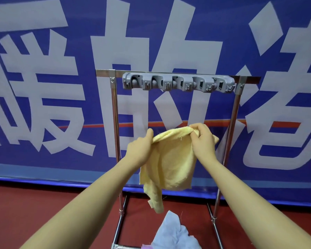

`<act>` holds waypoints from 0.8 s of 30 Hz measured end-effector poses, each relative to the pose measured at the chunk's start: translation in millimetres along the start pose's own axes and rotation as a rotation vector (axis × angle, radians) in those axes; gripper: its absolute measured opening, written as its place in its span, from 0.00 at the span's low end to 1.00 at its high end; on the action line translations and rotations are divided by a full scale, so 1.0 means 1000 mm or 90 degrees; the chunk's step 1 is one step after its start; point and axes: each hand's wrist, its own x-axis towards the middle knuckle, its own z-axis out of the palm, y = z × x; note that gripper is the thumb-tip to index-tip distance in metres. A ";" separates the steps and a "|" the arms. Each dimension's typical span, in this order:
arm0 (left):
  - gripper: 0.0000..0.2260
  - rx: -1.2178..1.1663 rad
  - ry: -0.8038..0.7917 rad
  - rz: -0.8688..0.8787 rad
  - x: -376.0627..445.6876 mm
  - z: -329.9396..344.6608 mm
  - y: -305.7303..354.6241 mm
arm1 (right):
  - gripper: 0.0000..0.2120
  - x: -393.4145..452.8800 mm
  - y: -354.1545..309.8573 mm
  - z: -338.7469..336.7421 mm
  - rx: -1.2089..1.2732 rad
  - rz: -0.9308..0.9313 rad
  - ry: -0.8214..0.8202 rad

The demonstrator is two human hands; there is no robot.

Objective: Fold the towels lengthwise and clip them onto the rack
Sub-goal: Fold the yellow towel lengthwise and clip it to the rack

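Note:
A yellow towel hangs between my hands, in front of the metal rack. My left hand grips the towel's upper left edge. My right hand pinches its upper right corner, with the fingers curled over the fabric. The towel droops in loose folds, one tail reaching down toward the floor. A grey clip bar with several clips is fixed along the rack's top rail, well above both hands; no towel hangs in it.
A pale blue towel lies crumpled on the red floor inside the rack's base, with a bit of pink cloth beside it. A large blue banner with white characters stands right behind the rack.

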 end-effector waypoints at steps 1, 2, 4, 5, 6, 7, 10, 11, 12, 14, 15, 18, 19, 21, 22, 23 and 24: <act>0.07 0.037 0.007 0.015 0.000 -0.001 0.000 | 0.10 0.000 0.003 0.000 -0.005 0.005 0.002; 0.08 0.059 0.011 0.028 0.000 -0.003 0.001 | 0.10 0.000 0.005 -0.001 -0.009 0.006 0.002; 0.08 0.071 0.009 0.035 0.000 -0.008 0.000 | 0.09 -0.001 0.007 -0.002 -0.022 0.013 0.003; 0.08 0.064 0.009 0.036 0.001 -0.009 -0.002 | 0.09 -0.002 0.007 -0.002 -0.028 0.022 0.005; 0.08 0.048 0.010 0.034 0.001 -0.010 -0.003 | 0.10 -0.002 0.007 -0.003 -0.033 0.033 0.003; 0.08 0.022 0.014 0.028 0.001 -0.011 -0.005 | 0.10 -0.002 0.006 -0.004 -0.037 0.044 -0.005; 0.09 -0.103 0.046 0.021 0.000 -0.017 -0.002 | 0.10 -0.006 0.000 -0.005 -0.049 0.047 -0.084; 0.10 -0.136 0.049 0.035 0.001 -0.019 0.001 | 0.10 -0.008 -0.003 -0.003 -0.041 0.032 -0.125; 0.10 -0.164 0.048 0.055 0.001 -0.021 0.005 | 0.12 -0.011 -0.008 -0.002 -0.028 0.015 -0.176; 0.09 -0.221 0.051 0.094 0.003 -0.026 0.013 | 0.16 -0.016 -0.015 0.004 -0.012 -0.009 -0.273; 0.08 -0.248 0.054 0.112 0.003 -0.029 0.016 | 0.16 -0.018 -0.018 0.008 -0.016 -0.014 -0.303; 0.07 -0.293 0.050 0.147 0.001 -0.036 0.018 | 0.04 -0.020 -0.024 0.017 0.021 -0.006 -0.295; 0.06 -0.300 0.054 0.141 0.000 -0.036 0.016 | 0.03 -0.020 -0.025 0.019 0.055 0.007 -0.285; 0.05 -0.295 0.097 0.089 -0.001 -0.034 0.011 | 0.03 -0.019 -0.027 0.019 0.085 0.020 -0.258; 0.06 -0.267 0.138 0.049 -0.001 -0.032 0.008 | 0.03 -0.019 -0.029 0.017 0.093 0.019 -0.246; 0.06 -0.219 0.174 0.013 0.000 -0.029 0.005 | 0.04 -0.018 -0.030 0.016 0.103 0.023 -0.233; 0.05 -0.166 0.195 -0.010 0.000 -0.026 0.003 | 0.04 -0.017 -0.031 0.014 0.112 0.023 -0.222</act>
